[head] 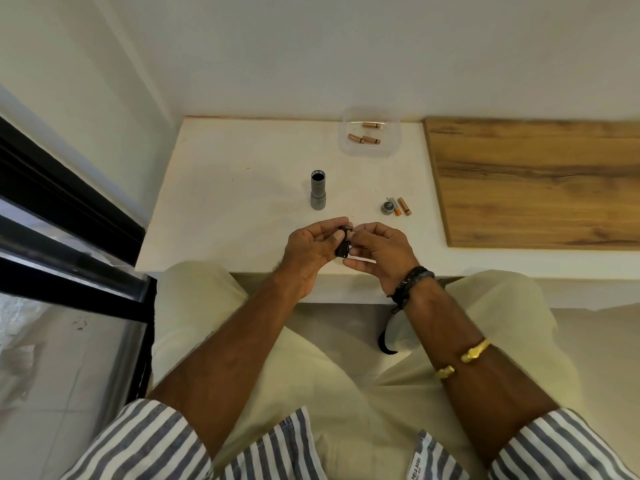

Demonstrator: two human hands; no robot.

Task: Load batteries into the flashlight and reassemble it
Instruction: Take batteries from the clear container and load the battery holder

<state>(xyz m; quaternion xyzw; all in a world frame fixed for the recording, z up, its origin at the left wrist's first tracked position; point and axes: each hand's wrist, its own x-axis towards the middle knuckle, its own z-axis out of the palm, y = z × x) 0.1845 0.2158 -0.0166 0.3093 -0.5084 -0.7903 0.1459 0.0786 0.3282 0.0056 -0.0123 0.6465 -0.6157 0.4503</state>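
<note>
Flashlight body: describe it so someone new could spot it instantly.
On the white table, ahead of the hands, the flashlight body stands alone. It is a grey tube, upright, its dark open end up; the batteries right of it lie flat and are copper-coloured.

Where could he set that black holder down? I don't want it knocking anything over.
Bare white table lies left of the upright flashlight body, and between it and the end cap with two loose batteries. It is crowded at the clear tray and beside the cap.
</note>
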